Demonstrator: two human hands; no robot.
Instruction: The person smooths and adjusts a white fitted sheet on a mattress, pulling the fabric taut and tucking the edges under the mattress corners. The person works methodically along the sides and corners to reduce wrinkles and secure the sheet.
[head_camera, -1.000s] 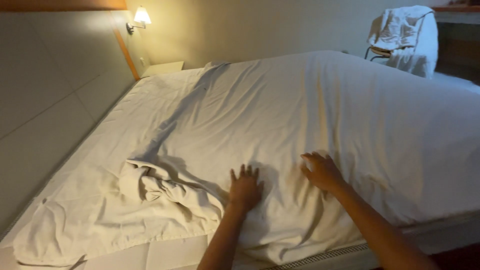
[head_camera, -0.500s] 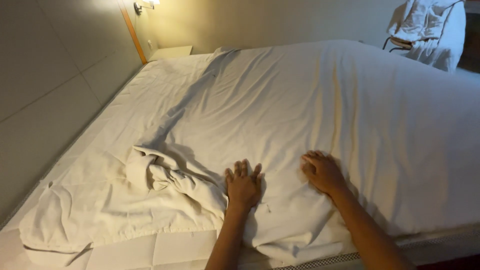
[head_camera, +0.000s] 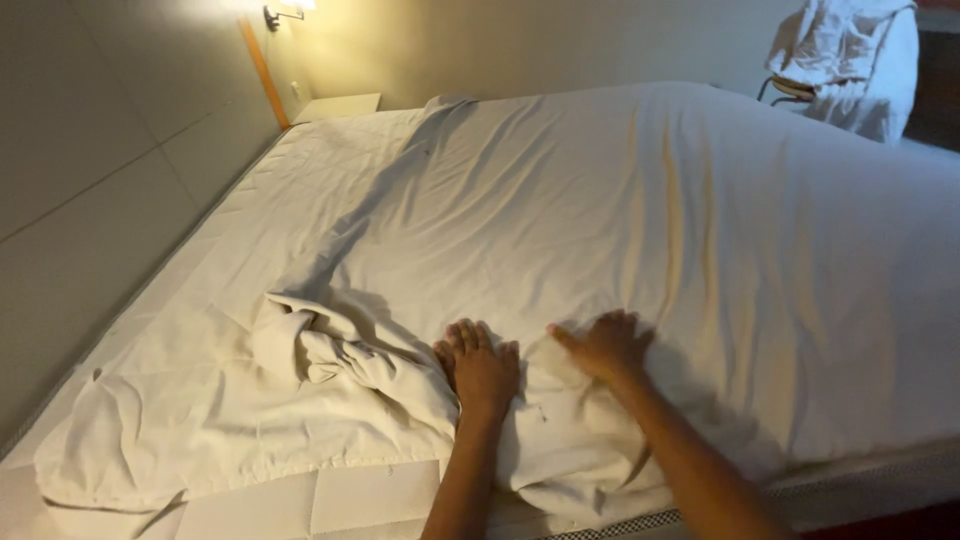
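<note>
From the head camera, looking down the length of the bed: both hands lie flat on the white top sheet (head_camera: 620, 230) near the foot edge of the mattress (head_camera: 360, 500). The left hand (head_camera: 482, 365) is pressed palm down, fingers spread and apart, gripping nothing; it sits right against a bunched twist of cloth (head_camera: 330, 350), as though pinning the fabric where the wrinkles start. The right hand (head_camera: 605, 345) rests just beside it, also palm down with loosely parted fingers, nothing clamped in it, its weight on a soft bulge of sheet that spills over the edge below the wrists.

The sheet covers most of the bed and lies fairly smooth on the far and right side, where it drapes off the edge. On the left it is pulled short: a flatter under layer (head_camera: 180, 430) shows there, rumpled toward the corner, and a strip of quilted mattress is bare at the near edge, so the covering sits skewed toward the right.

Beyond the bed a tiled wall (head_camera: 90, 160) runs along the left, a small bedside shelf (head_camera: 335, 105) stands at the head under a lit wall lamp (head_camera: 285, 10), and a chair heaped with white linen (head_camera: 850, 55) stands well apart at the far right.
</note>
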